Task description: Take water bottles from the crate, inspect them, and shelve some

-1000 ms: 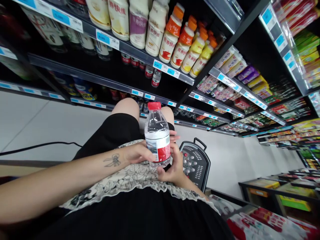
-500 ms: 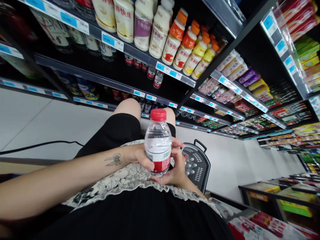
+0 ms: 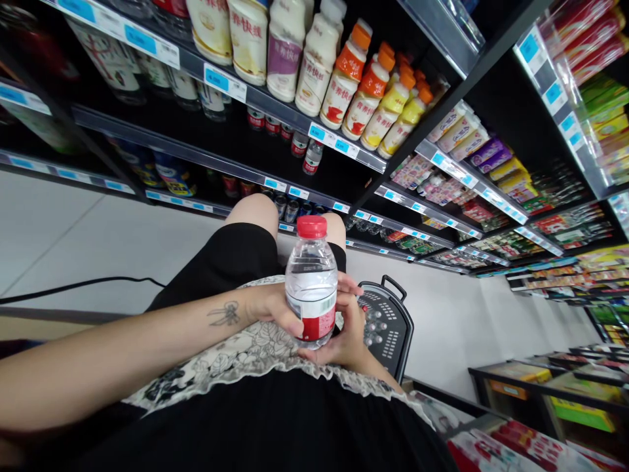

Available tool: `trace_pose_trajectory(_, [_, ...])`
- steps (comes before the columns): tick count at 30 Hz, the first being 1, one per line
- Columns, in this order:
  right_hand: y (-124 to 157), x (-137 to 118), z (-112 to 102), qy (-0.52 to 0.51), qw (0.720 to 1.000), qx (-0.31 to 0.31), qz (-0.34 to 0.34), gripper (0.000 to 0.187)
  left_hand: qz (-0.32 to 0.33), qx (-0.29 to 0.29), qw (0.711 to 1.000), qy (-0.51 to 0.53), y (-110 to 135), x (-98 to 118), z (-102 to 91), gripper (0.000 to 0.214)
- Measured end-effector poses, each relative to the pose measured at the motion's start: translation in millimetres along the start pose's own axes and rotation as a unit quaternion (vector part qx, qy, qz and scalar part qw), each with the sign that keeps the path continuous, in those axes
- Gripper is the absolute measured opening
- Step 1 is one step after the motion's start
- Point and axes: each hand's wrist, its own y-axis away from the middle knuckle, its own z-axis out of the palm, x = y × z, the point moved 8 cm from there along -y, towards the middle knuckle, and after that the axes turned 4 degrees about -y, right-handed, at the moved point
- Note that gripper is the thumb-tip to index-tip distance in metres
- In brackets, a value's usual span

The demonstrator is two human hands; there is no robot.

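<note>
A small clear water bottle [image 3: 311, 278] with a red cap and a red and white label stands upright in front of my lap. My left hand [image 3: 280, 313] grips its lower left side, thumb over the label; its other fingers are hidden behind the bottle. From the right, my right hand [image 3: 346, 324] closes around the bottle's lower part, with fingertips near the base. The cap is on. Behind my right forearm, a black shopping basket [image 3: 403, 328] rests on the floor with several small bottles in it.
Dark shelves run across the front, holding milk drink bottles [image 3: 327, 72] with orange, yellow and white caps. On the shelf below stands a small water bottle [image 3: 312, 157]. A low display [image 3: 521, 387] with packaged goods is at the lower right. A black cord [image 3: 83, 285] lies at the left.
Almost nothing differs. The view has shifted very slightly; both hands stay around the water bottle in the same position.
</note>
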Motion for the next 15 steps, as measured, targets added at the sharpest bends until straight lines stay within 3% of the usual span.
trace_pose_trajectory(15, [-2.0, 0.0, 0.3, -0.004, 1.000, 0.004, 0.004, 0.069, -0.003, -0.006, 1.000, 0.015, 1.5, 2.8, 3.7, 0.084])
